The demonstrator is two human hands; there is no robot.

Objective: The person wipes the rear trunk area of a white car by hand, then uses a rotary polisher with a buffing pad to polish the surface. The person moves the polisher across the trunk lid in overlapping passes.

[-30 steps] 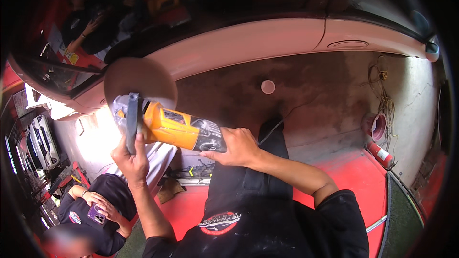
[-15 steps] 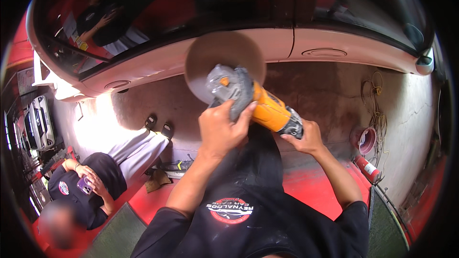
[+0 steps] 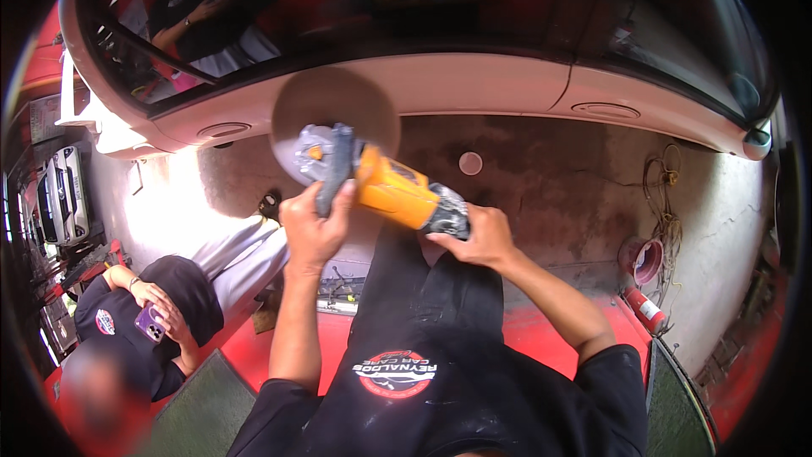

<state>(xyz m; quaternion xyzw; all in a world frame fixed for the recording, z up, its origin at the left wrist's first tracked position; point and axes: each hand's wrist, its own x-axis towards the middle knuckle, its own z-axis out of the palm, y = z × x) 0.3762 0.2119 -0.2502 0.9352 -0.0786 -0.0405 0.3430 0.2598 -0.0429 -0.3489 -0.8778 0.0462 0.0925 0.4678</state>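
Note:
Both of my hands hold a yellow and grey power polisher [image 3: 393,190]. My left hand [image 3: 315,224] is wrapped round the dark front handle beside the polisher's head. At the rear, my right hand [image 3: 482,237] grips the black, white-smeared end of the body. A large round pad [image 3: 334,101], blurred as if spinning, sits at the polisher's head, against or just in front of the light lower side of a car [image 3: 474,80]. From this angle I cannot tell whether the pad touches the panel. Dark glass [image 3: 381,8] above the panel reflects people.
A person in a black shirt [image 3: 182,288] stands at left holding a purple phone [image 3: 150,322]. A small white disc [image 3: 470,163] lies on the floor. To the right are a reddish bucket [image 3: 640,260], a coiled cord [image 3: 668,220] and a red canister [image 3: 645,309]. Another car [image 3: 63,195] stands far left.
The polisher and both hands have moved left along the car's side. The white disc on the floor has come into sight. Both hands keep their grip.

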